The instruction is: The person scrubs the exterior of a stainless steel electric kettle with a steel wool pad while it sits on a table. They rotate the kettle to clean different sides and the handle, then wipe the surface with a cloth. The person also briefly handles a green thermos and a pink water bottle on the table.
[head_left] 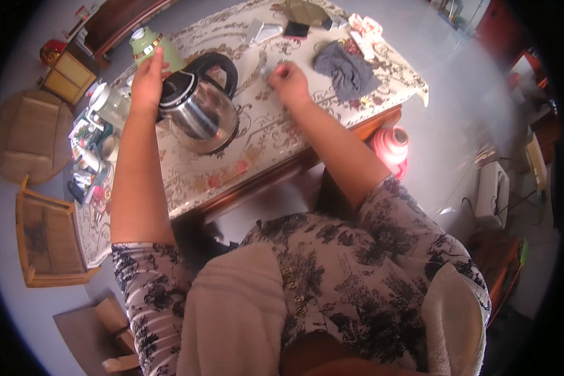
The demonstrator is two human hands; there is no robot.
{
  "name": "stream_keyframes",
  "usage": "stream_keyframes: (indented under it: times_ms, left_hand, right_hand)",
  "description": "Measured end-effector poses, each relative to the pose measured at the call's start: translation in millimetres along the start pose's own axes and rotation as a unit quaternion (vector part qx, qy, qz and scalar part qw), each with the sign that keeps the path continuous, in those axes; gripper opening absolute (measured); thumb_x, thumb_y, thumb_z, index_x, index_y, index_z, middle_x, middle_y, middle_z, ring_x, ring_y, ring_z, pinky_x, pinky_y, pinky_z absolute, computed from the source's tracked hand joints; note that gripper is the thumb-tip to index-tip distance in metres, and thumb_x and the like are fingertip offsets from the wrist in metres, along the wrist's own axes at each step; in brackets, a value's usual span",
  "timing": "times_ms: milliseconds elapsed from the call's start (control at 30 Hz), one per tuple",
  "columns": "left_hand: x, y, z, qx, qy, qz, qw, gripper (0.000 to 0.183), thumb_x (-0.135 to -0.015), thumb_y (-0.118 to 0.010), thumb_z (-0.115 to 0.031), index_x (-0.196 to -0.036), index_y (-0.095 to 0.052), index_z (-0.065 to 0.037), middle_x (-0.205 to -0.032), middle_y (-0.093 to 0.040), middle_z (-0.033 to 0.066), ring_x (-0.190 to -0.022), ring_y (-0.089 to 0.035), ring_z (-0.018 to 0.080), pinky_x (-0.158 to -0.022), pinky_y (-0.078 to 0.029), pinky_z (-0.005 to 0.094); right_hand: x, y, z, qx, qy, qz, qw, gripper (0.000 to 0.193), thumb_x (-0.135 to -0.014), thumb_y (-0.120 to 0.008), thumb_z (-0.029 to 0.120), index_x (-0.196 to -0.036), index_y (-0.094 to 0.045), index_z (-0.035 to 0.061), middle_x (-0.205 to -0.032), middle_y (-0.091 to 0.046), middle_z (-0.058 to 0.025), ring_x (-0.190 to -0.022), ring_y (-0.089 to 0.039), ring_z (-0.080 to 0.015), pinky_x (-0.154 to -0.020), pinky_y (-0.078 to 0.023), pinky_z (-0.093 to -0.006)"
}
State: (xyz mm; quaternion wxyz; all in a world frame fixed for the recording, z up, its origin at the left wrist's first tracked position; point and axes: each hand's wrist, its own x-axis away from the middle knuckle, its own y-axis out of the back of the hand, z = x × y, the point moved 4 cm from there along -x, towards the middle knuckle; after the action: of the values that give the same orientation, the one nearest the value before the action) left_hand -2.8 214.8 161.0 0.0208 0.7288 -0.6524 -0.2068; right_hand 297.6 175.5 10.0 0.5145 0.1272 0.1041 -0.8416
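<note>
Room: grey floor (442, 156) | surface: table (276, 128), cream floral cover | kettle (197, 119), steel and glass, upright on table, between 2 hands | green flask (143, 41), far-left of kettle | left hand (148, 80): fingers extended, flask contact unclear | right hand (289, 84): loosely curled, contents cannot tell | packages (80, 130), left end: print unreadably small

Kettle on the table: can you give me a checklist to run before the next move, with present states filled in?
1. Kettle standing on the tablecloth: ok.
2. Right hand off the black handle: ok, a gap shows.
3. Left hand touching the green thermos: cannot tell, they overlap in view.
4. Kettle's left side clear: not ok, the left hand is close by.
5. Liquid level inside: cannot tell.
6. Grey cloth apart from kettle: ok.
</note>
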Motion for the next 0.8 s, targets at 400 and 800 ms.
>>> stream_keyframes:
  times_ms: [400, 800]
  left_hand:
    - [79.1, -14.5, -36.0, -0.151, -0.037, 0.143, 0.978, 0.118, -0.063, -0.087, -0.042, -0.151, -0.017, -0.008, -0.133, -0.05, 0.0223, -0.122, -0.051, 0.0277, -0.103, -0.037, 0.0331]
    - [86.0, -19.6, -25.1, -0.113, -0.095, 0.074, 0.986, 0.103, -0.068, -0.086, -0.025, -0.149, -0.025, -0.008, -0.115, -0.062, 0.0142, -0.104, -0.059, 0.0189, -0.093, -0.044, 0.0283]
  right_hand:
    - [54.5, -67.0, -23.3, -0.061, -0.09, 0.145, 0.983, 0.028, -0.08, -0.06, 0.004, -0.107, -0.066, 0.0012, -0.095, -0.069, -0.015, -0.085, -0.066, -0.0203, -0.077, -0.052, -0.0299]
    - [61.5, -55.1, 36.7, 0.119, 0.141, 0.163, 0.969, 0.021, -0.076, -0.062, 0.002, -0.093, -0.072, 0.0076, -0.093, -0.066, -0.0177, -0.082, -0.064, -0.0317, -0.077, -0.052, -0.0375]
